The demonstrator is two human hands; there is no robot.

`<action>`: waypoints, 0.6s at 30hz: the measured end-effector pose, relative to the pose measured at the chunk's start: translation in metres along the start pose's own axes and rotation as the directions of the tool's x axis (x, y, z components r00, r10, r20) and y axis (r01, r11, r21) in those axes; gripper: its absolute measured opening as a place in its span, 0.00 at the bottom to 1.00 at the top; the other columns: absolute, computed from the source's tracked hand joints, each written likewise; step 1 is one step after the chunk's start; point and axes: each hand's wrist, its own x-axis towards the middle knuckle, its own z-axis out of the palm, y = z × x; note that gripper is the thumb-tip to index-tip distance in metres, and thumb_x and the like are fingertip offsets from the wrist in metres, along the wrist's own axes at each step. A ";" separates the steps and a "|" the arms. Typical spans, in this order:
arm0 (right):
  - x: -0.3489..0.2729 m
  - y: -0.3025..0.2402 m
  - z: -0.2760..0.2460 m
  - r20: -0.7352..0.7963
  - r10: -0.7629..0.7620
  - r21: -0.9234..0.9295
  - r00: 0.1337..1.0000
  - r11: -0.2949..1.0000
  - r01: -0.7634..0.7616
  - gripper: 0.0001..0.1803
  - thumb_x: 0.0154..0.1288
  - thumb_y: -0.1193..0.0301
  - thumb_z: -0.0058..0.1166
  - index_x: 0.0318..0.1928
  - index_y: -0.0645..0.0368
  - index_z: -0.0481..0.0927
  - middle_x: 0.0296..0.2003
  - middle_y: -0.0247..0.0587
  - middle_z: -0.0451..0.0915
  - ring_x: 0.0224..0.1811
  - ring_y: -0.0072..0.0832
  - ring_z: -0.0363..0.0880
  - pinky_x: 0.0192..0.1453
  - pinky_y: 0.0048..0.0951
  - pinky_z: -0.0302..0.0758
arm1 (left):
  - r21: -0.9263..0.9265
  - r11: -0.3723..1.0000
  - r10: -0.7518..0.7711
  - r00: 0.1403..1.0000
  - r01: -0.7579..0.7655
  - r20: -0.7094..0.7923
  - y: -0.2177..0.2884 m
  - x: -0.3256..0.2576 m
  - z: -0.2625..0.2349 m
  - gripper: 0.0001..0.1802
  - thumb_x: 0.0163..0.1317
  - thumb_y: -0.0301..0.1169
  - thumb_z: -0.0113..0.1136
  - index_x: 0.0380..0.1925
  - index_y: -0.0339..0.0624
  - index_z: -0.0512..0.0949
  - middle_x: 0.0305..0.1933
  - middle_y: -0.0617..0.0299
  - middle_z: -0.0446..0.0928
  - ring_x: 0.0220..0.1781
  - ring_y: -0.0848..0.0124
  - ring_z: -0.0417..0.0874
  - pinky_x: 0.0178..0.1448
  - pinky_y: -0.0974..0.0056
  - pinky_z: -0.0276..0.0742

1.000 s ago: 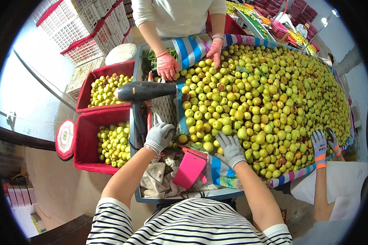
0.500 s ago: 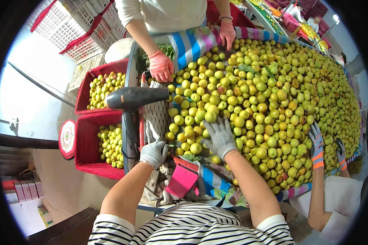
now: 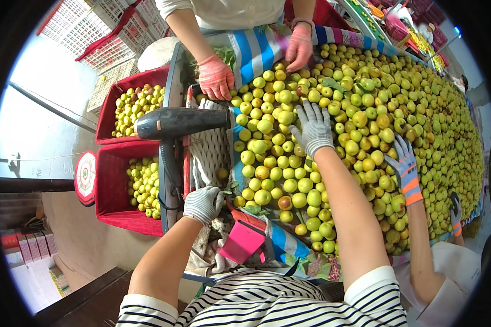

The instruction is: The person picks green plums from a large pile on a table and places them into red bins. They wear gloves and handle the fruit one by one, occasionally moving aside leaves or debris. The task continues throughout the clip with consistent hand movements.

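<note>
A broad heap of round yellow-green fruits [image 3: 360, 117], jujube-like, covers the table in front of me. My right hand [image 3: 313, 128], in a grey-white knit glove, lies on them with its fingers spread, palm down. Closed into a fist, my gloved left hand [image 3: 203, 204] rests at the near end of a white woven chute [image 3: 206, 147]; whatever its fingers may hold is hidden. One fruit [image 3: 222, 173] sits on the chute's right edge. Above the chute a black hair dryer [image 3: 180, 123] points right, toward the heap. A pink box [image 3: 243, 241] stands just right of my left forearm.
Red-lined crates [image 3: 106, 188] of fruit stand left of the table. Across from me, a person's pink gloves [image 3: 215, 76] rest by the heap's edge. At right, another person's grey-and-orange glove [image 3: 406, 169] touches the fruits. A striped cloth [image 3: 256, 54] lines the table's edge.
My right hand has moved away from me and slightly right across the heap, and fruits lie loosely spread where it was. My left hand stays put. The right-hand person's glove has moved farther forward.
</note>
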 end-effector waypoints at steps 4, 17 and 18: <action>0.005 -0.026 0.007 0.022 0.046 -0.117 0.999 0.992 -0.043 0.38 0.70 0.44 0.36 0.73 0.52 0.57 0.74 0.37 0.54 0.77 0.33 0.48 0.78 0.55 0.29 | 0.007 1.000 -0.008 0.999 0.008 0.033 0.002 0.002 -0.003 0.10 0.63 0.35 0.53 0.31 0.42 0.79 0.31 0.51 0.80 0.35 0.49 0.81 0.39 0.50 0.77; -0.018 -0.099 0.010 0.013 -0.123 0.126 0.992 0.985 0.121 0.34 0.70 0.48 0.41 0.70 0.52 0.64 0.74 0.44 0.52 0.77 0.43 0.45 0.79 0.53 0.34 | -0.007 1.000 0.018 0.999 -0.018 0.042 0.001 0.001 -0.004 0.11 0.63 0.36 0.52 0.31 0.42 0.78 0.31 0.50 0.79 0.35 0.49 0.81 0.40 0.50 0.77; -0.022 -0.102 0.012 -0.012 -0.119 0.105 0.993 0.987 0.120 0.33 0.69 0.48 0.42 0.69 0.50 0.66 0.74 0.44 0.53 0.77 0.43 0.45 0.78 0.54 0.34 | -0.003 1.000 0.017 0.999 -0.017 0.049 0.003 0.002 -0.006 0.11 0.63 0.36 0.52 0.31 0.42 0.79 0.32 0.50 0.80 0.36 0.49 0.81 0.40 0.50 0.77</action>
